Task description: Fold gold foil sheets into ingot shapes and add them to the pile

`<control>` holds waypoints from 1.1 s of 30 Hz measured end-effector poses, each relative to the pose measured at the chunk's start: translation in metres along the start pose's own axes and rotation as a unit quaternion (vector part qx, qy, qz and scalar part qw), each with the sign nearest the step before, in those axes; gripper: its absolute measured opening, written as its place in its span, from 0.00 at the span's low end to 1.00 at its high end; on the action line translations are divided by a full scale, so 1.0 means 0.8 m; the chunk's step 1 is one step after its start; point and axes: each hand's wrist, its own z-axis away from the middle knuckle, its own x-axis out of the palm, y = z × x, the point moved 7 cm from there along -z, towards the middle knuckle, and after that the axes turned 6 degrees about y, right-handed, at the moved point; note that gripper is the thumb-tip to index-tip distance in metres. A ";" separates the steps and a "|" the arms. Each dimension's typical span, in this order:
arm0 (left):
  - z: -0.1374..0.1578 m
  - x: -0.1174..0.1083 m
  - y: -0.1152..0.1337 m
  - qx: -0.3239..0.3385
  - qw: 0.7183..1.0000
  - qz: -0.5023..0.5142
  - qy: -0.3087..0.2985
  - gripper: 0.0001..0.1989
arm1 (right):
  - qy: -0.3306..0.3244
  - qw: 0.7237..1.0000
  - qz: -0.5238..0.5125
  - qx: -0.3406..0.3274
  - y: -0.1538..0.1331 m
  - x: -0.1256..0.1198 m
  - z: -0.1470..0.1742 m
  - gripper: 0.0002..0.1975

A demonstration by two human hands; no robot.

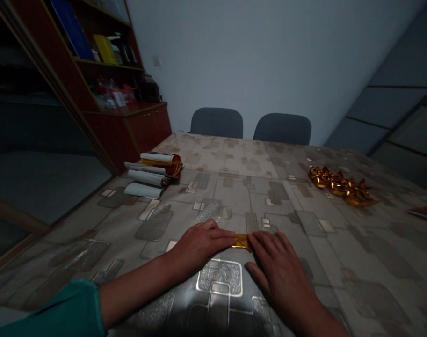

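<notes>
A small folded strip of gold foil paper point(240, 241) lies on the patterned tablecloth in front of me, a diagonal crease showing on it. At its left end, the fingers of my left hand point(202, 243) are pressed together on the paper, and their tips cover that end. My right hand point(281, 269) rests palm down at the other end. Its fingers are stretched out, touching the paper's right edge, and its thumb stands apart on the cloth. What lies under the fingertips is hidden.
Curled sheets of gold paper with pale backs point(146, 177) lie at the left. Several shiny folded gold ingot shapes point(341, 186) sit in a cluster at the right, with another piece of paper point(423, 212) near the right edge. Two grey chairs point(216, 121) stand behind the table.
</notes>
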 end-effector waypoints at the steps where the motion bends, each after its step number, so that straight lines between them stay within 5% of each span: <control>1: -0.001 0.000 0.000 0.010 1.000 0.000 -0.002 0.18 | 0.000 1.000 0.001 -0.006 -0.004 0.000 0.000 0.21; 8: -0.002 -0.006 0.011 0.045 0.999 -0.022 -0.019 0.21 | -0.051 0.996 -0.033 -0.065 -0.030 0.012 0.010 0.33; 17: 0.008 -0.019 0.010 0.082 0.996 -0.010 -0.043 0.22 | -0.073 0.995 -0.031 -0.062 -0.025 0.008 0.007 0.32; 33: 0.047 -0.030 -0.013 0.027 0.998 0.047 -0.040 0.21 | -0.091 0.992 -0.050 -0.072 -0.017 0.009 0.019 0.34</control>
